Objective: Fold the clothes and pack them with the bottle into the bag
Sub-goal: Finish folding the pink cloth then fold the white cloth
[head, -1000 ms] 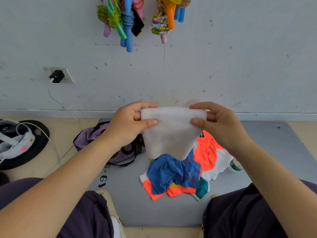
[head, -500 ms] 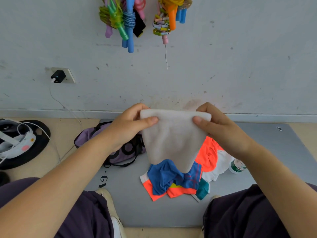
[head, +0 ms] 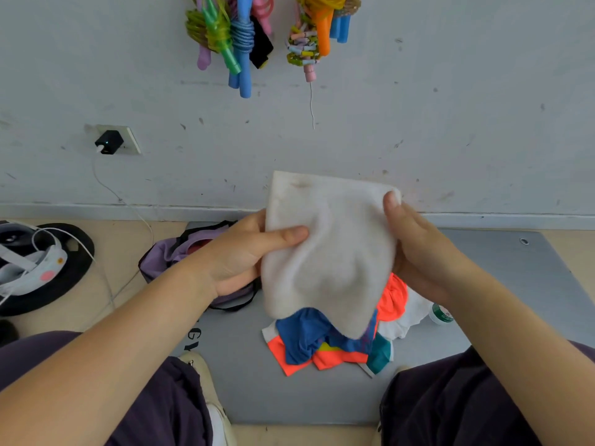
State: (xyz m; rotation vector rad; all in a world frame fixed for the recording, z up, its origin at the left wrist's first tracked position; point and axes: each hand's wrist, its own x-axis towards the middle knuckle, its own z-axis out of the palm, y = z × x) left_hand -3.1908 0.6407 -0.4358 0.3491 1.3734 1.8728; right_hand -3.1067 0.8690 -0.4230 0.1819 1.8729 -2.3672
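Both hands — left hand [head: 238, 255], right hand [head: 421, 252] — clamped on soft white fleece cloth [head: 328, 252], mid-fold; below it, crumpled orange-blue clothes heap [head: 322, 346], green-capped bottle [head: 440, 314], purple fabric bag [head: 167, 255] — nothing packed.

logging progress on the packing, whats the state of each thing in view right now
white cloth: held up between both hands, partly folded
left hand: gripping the cloth's left edge
right hand: gripping its right edge
clothes pile: unfolded, crumpled on the mat
bottle: lying beside the pile, unpacked
bag: on the floor, open
charger: plugged in
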